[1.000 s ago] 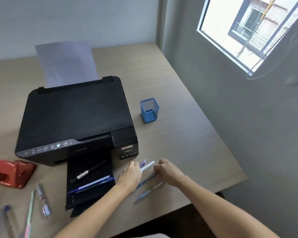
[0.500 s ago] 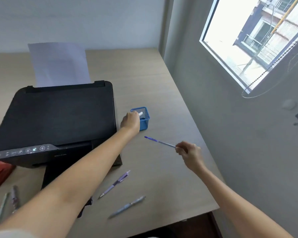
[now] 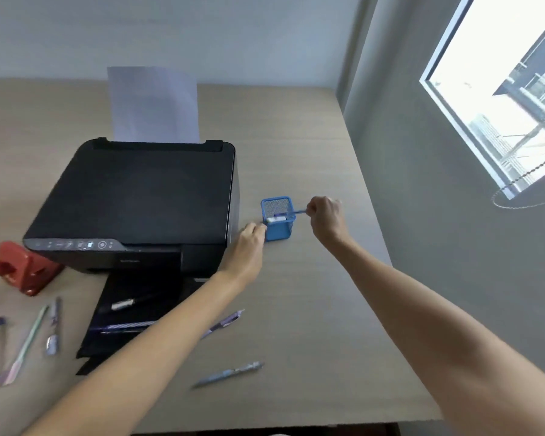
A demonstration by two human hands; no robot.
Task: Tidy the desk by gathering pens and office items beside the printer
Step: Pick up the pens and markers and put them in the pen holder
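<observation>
Pinching a thin blue pen [image 3: 291, 212] by its rear end, the right hand [image 3: 326, 215] tips it into the blue mesh cup [image 3: 278, 220] (a white-capped marker [image 3: 276, 219] sits inside). The left hand [image 3: 249, 239], fingers curled, touches the cup beside the printer [image 3: 139, 196]; bare desk [image 3: 312, 309] lies nearer.

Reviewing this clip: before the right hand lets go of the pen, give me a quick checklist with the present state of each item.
1. Pen tip inside blue mesh holder: ok.
2. Right hand gripping the pen's end: ok.
3. Holder upright on the desk: ok.
4. Left hand steadying the holder: cannot tell; it sits at the holder's side, contact unclear.
5. Room in holder: ok; only a white-capped item shows inside.
6. Next pens within reach: ok; purple pen and blue pen lie loose.
</observation>
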